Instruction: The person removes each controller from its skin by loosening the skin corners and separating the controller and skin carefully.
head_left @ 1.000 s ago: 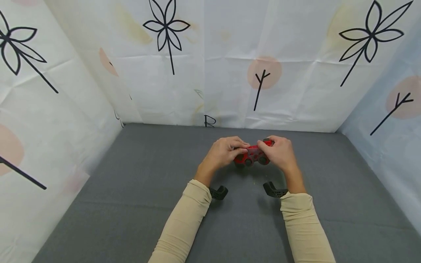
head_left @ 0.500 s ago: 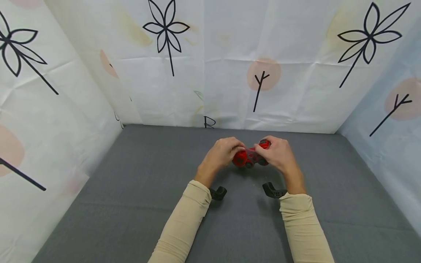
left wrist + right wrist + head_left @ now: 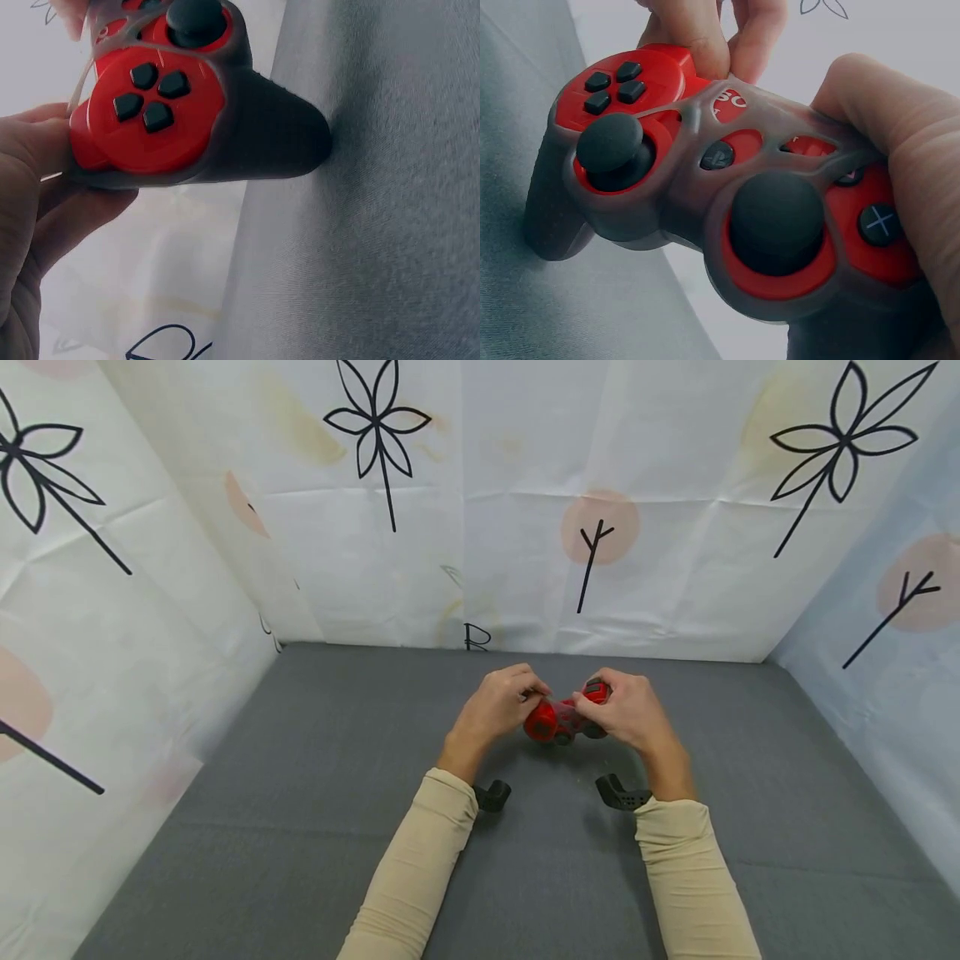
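Note:
A red game controller [image 3: 540, 723] with black buttons and sticks is held just over the table's far half. A translucent grey silicone cover [image 3: 686, 196] wraps its middle and grips. Around the directional pad the red face [image 3: 154, 112] is bare, with the cover's edge stretched beside it in the left wrist view. My left hand [image 3: 497, 703] pinches the cover at the controller's upper left. My right hand [image 3: 632, 710] holds the controller's right end, its thumb [image 3: 885, 105] over the top edge near the cross button. The right fingers behind are mostly hidden.
A grey cloth-covered table [image 3: 300, 860] spreads under both arms. White fabric walls [image 3: 510, 560] with printed flowers and circles stand behind and at both sides. Black wrist mounts [image 3: 492, 797] jut inward from both wrists.
My left hand has drawn slightly left and up, and more of the red face around the directional pad shows. The controller has tilted, its right end raised and shifted slightly left with my right hand.

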`<state>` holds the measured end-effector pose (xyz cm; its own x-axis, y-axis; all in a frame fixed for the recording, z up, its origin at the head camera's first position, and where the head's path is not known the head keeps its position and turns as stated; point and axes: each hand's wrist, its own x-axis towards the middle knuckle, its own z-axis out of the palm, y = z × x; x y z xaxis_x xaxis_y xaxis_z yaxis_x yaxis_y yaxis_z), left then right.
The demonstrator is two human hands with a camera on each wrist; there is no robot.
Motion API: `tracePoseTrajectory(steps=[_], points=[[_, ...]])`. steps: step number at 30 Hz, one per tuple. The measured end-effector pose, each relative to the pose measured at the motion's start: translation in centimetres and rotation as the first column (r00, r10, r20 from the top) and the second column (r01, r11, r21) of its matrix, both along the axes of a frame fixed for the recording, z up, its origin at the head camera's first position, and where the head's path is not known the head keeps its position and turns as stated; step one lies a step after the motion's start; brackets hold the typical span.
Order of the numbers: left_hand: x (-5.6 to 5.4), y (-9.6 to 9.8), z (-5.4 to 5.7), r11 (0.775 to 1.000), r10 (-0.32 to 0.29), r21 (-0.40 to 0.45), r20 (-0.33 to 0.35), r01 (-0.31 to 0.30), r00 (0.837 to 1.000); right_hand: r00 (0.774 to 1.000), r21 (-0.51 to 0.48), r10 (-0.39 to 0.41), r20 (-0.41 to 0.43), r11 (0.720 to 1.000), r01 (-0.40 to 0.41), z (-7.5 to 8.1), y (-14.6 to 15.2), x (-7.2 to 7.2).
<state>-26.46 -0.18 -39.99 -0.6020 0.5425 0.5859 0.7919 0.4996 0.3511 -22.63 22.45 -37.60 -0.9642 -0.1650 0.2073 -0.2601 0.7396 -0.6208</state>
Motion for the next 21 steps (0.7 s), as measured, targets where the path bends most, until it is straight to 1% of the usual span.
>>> tracePoseTrajectory(steps=[5,10,13,16,21], points=[[-0.3,-0.5,0.1,0.998,-0.034,0.059,0.025,0.032,0.999,0.999,-0.028,0.031,-0.023,0.999,-0.031,0.0,-0.2,0.0],[-0.5,-0.9,0.0,0.992,-0.065,0.112,-0.010,0.066,0.998,0.997,-0.035,0.042,-0.058,0.998,-0.044,0.7,-0.3,0.4],[-0.5,-0.8,-0.2,0.988,-0.066,0.134,-0.054,0.073,0.996,0.999,-0.058,0.028,-0.036,0.998,-0.030,1.1,-0.1,0.7],[-0.6,-0.6,-0.4,0.988,-0.049,0.139,-0.113,0.065,0.992,1.000,-0.093,0.004,-0.004,0.996,-0.004,1.3,0.3,0.9],[-0.5,0.0,0.0,0.990,-0.020,0.129,-0.212,0.048,0.977,0.998,-0.135,-0.044,0.035,0.990,0.049,1.8,0.9,0.9]])
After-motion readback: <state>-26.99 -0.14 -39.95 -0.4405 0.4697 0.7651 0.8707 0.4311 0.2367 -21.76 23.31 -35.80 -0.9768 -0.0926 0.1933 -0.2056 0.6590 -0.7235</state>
